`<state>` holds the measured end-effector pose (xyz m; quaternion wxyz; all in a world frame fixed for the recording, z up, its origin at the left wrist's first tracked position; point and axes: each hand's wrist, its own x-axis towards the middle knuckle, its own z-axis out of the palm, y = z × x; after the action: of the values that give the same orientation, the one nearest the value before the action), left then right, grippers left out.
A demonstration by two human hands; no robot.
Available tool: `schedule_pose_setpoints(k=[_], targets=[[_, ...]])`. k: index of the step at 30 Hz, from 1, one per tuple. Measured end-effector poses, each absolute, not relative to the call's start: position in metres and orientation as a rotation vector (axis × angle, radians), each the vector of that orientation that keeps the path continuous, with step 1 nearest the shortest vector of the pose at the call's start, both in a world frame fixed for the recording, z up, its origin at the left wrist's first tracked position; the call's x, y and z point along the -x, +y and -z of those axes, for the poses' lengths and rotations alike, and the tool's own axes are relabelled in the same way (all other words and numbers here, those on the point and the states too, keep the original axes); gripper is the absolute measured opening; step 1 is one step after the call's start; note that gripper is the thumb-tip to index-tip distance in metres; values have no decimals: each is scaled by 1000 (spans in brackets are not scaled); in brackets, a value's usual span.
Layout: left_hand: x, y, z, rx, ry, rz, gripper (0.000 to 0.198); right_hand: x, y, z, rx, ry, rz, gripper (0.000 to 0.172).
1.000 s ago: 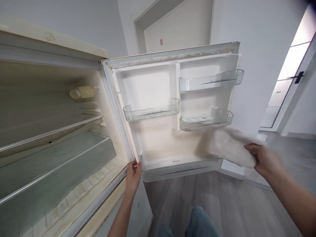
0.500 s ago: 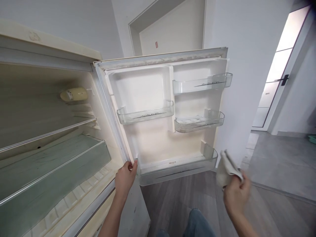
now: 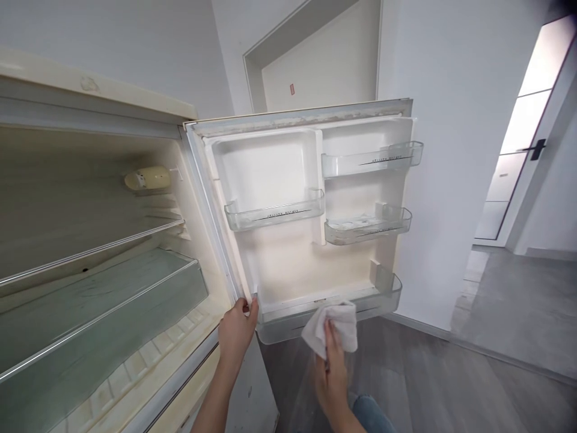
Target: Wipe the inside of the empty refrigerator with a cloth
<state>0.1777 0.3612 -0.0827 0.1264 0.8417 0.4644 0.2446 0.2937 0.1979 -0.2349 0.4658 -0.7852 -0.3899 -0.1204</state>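
A small fridge (image 3: 99,96) stands open with its door (image 3: 311,258) swung out to the right. My left hand (image 3: 237,332) grips the door's lower hinge-side edge, fingers closed on it. My right hand (image 3: 331,370) is closed on a white cloth (image 3: 336,323) and holds it against the front of the door's bottom clear bin (image 3: 383,294). Above are three more clear door bins: one at left (image 3: 274,210), one at upper right (image 3: 372,159), one at mid right (image 3: 367,225).
Inside the fridge are glass shelves (image 3: 94,288) and a yellowed light housing (image 3: 148,178). Grey wood floor (image 3: 428,385) lies below the door. A white wall (image 3: 451,150) stands behind the door and a doorway (image 3: 518,150) opens at the right. My knee in jeans (image 3: 374,415) shows at the bottom.
My right hand swung the cloth from the door's right side, down and leftward, to the front of the bottom bin. My left hand kept its grip on the door edge.
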Motion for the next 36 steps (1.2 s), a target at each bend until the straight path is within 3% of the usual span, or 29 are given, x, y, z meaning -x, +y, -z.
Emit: schedule_pose_setpoints(k=[6, 12, 16, 19, 25, 36], targets=[[-174, 361, 86, -2355, 1337, -782, 37, -273, 213, 229, 2021, -1534, 499, 75], [-166, 366, 106, -1858, 1129, -458, 74, -296, 198, 237, 2042, -1502, 612, 87], [-163, 361, 123, -1377, 919, -335, 87, -329, 184, 248, 1946, -1330, 866, 91], [-164, 355, 130, -1224, 843, -397, 89, -359, 171, 243, 1942, -1171, 973, 87], [-170, 349, 129, -1162, 821, -456, 89, -392, 157, 226, 1966, -767, 863, 80], [-175, 347, 131, -1206, 800, -487, 81, -267, 236, 225, 1875, -1233, 796, 95]])
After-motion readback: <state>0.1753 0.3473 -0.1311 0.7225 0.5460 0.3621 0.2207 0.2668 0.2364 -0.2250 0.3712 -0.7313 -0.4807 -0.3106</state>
